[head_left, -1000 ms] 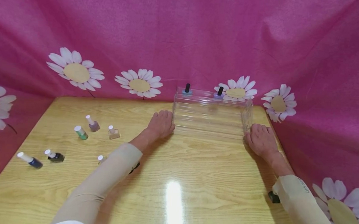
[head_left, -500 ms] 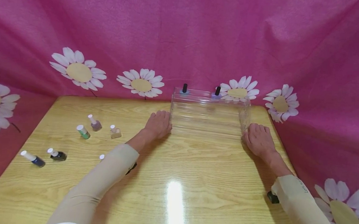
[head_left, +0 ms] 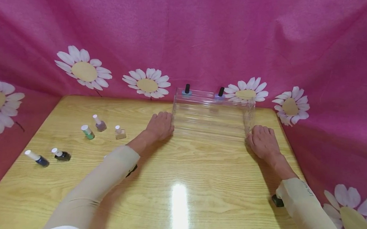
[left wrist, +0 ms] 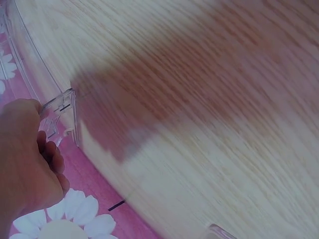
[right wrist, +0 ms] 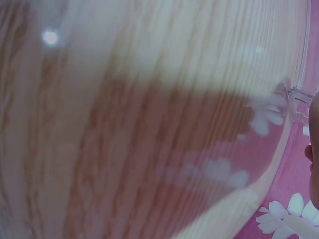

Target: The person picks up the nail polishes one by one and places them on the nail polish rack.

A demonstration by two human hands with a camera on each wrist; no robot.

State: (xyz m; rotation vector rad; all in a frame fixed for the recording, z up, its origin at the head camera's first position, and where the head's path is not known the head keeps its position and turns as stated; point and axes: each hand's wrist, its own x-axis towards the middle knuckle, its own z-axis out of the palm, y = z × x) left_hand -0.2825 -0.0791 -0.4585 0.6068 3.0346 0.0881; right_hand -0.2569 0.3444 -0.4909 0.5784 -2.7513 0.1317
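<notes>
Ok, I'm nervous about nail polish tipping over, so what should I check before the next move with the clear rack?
1. Left hand gripping the left front corner of the clear tiered rack: ok.
2. Right hand at the right front corner: ok, though its wrist view mostly cuts it off.
3. Light-blue nail polish bottle standing in the back row: ok.
4. Lavender nail polish bottle standing there too: ok.
5. Left sleeve clear of the bottle behind it: cannot tell; just a sliver of white cap shows.
6. Rack base flat on the table: cannot tell.
</notes>
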